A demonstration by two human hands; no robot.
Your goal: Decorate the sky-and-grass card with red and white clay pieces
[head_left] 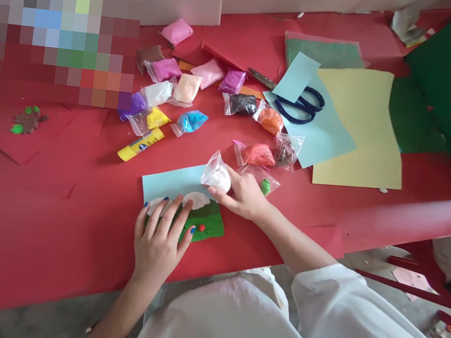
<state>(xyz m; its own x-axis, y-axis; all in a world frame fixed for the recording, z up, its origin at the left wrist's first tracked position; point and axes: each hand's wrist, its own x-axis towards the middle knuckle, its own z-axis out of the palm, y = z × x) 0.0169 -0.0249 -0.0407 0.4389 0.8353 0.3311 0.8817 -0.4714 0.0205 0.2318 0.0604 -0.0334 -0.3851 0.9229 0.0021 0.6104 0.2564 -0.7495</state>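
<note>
My left hand [163, 235] lies with fingers spread over a light blue card [167, 184] on the red table. Green clay [213, 224] covers the card's lower part, with a small red ball [202, 227] on it. White clay patches [196, 201] sit above the green, one partly hidden under my fingers. My right hand [243, 192] is closed on a small clear bag of white clay [220, 178] at the card's upper right. Just behind that hand rests a clear bag with a bit of green clay [265, 186].
Bags of coloured clay, such as blue [191, 121] and black [243, 104], lie beyond the card near a yellow glue stick [141, 145]. Blue-handled scissors [297, 112] rest by a yellow sheet [360, 130]. A brown and green clay piece [29, 120] is at left.
</note>
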